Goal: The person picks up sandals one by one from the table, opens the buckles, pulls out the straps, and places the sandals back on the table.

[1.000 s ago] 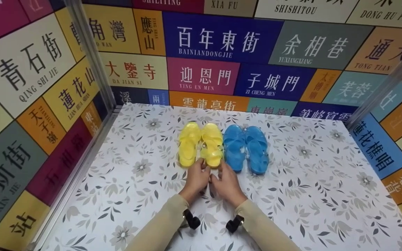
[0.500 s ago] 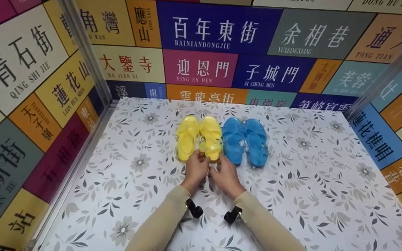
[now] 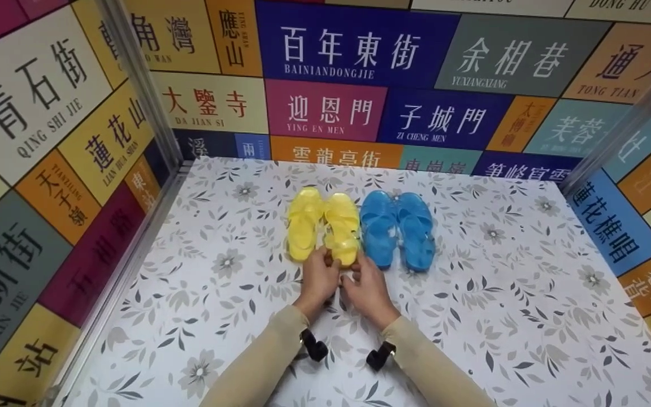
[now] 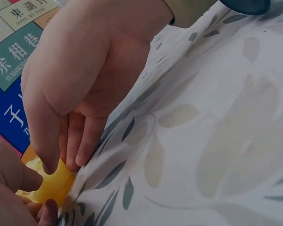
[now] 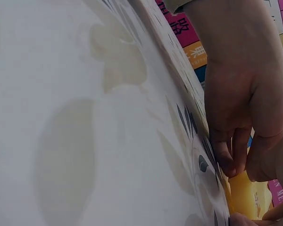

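Two yellow jelly sandals lie side by side on the patterned tabletop, toes away from me. At the heel of the right yellow sandal (image 3: pixel 341 210), my left hand (image 3: pixel 319 280) pinches the left side and my right hand (image 3: pixel 368 287) pinches the right side. The left yellow sandal (image 3: pixel 303 229) stands close by, left of the held one. In the left wrist view, the yellow heel (image 4: pixel 54 186) shows between both hands' fingers. The right wrist view shows the heel (image 5: pixel 243 195) low on the tabletop, with some fingertips hidden.
A left blue sandal (image 3: pixel 378 217) and a right blue sandal (image 3: pixel 414 226) stand just right of the yellow pair. White cloth with grey leaves and flowers covers the tabletop (image 3: pixel 500 316). Printed sign panels (image 3: pixel 325 107) wall off the back and sides, with metal posts (image 3: pixel 150 85) at the corners.
The head view has tilted slightly down. Over the last half second, the right yellow sandal has slid a little toward me with both hands at its heel. The other sandals stay put.
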Tool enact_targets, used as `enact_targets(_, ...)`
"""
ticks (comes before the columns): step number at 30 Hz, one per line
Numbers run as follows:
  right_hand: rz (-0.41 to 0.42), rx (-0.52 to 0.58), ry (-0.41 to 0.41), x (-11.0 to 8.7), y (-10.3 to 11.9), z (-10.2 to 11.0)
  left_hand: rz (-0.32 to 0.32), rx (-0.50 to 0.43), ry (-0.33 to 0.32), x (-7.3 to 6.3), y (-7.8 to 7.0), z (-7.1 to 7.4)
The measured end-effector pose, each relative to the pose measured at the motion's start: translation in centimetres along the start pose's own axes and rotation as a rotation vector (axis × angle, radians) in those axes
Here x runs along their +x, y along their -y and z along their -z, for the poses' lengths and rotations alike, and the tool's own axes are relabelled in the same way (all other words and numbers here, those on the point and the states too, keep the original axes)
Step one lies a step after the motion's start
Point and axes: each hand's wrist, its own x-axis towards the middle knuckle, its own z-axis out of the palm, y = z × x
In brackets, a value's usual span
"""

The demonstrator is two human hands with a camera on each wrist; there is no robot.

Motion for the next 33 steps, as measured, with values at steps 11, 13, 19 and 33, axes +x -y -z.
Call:
enact_targets(11,-0.020,0.006,0.024,-0.37,0.05,0.12,0.024,0.012,0.011,-0.71,0.33,0.46)
enact_targets(13,-0.010,0.005,0.015,-0.30,0.01,0.12,0.013,0.003,0.010,-0.63,0.39,0.57)
enact_targets(19,0.005,-0.005,0.008,-0.08,-0.06,0.12,0.011,-0.028,0.014,-0.51,0.46,0.80)
enact_targets(33,-0.007,0.033,0.051,0.50,-0.15,0.25,0.011,-0.002,-0.026,-0.29,0.37,0.56)
